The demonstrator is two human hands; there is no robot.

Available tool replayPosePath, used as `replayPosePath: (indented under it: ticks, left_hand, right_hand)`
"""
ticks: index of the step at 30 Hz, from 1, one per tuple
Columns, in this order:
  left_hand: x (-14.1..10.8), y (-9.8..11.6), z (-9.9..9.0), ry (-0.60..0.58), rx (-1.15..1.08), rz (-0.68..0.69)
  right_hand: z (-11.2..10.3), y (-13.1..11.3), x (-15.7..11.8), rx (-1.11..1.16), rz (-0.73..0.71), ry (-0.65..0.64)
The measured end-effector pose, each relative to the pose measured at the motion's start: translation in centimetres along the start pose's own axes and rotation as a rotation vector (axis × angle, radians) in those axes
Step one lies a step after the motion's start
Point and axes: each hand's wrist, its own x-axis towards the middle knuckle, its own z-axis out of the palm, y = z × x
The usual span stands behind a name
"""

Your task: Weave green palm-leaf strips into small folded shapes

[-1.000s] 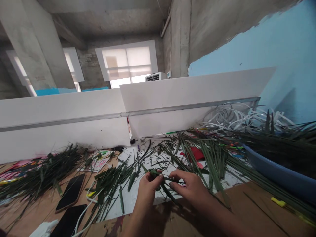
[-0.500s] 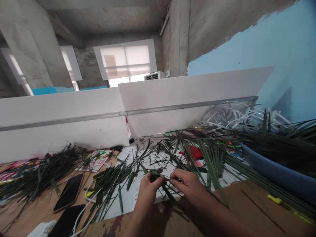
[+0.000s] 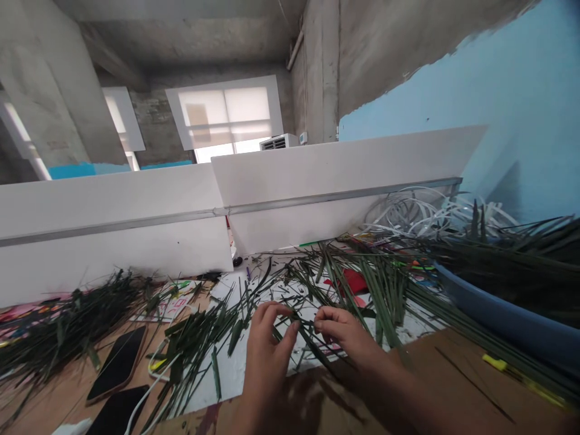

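My left hand (image 3: 267, 338) is curled into a C, its thumb and fingertips meeting around long green leaf strips (image 3: 317, 350). The strips run from those fingertips down towards the cardboard. Close by on the right, my right hand (image 3: 342, 332) is closed in a pinch, its knuckles turned up. Whatever lies between its fingertips is too small to make out. Beneath both hands is a white sheet (image 3: 199, 386) strewn with cut leaf scraps, with brown cardboard (image 3: 417, 386) nearer me.
Loose green leaves (image 3: 194, 338) lie left of my hands, beside two dark phones (image 3: 118, 364) and a white cable (image 3: 151, 386). A blue basin (image 3: 489, 305) full of long leaves stands at the right. A yellow cutter (image 3: 493, 362) rests on the cardboard. White panels (image 3: 344, 175) close off the back.
My left fingers and thumb have spread from a tight pinch into a wider curl, and the folded green leaf no longer shows above them. My right hand stays pinched. The view has shifted slightly.
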Motion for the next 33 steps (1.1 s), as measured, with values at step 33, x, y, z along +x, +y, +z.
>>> replayPosePath:
  ticks: [33]
  left_hand:
    - [0.4,-2.2,0.1,-0.365,-0.204,-0.415]
  right_hand:
    - [-0.2,-0.5,-1.0,-0.563,-0.444,-0.061]
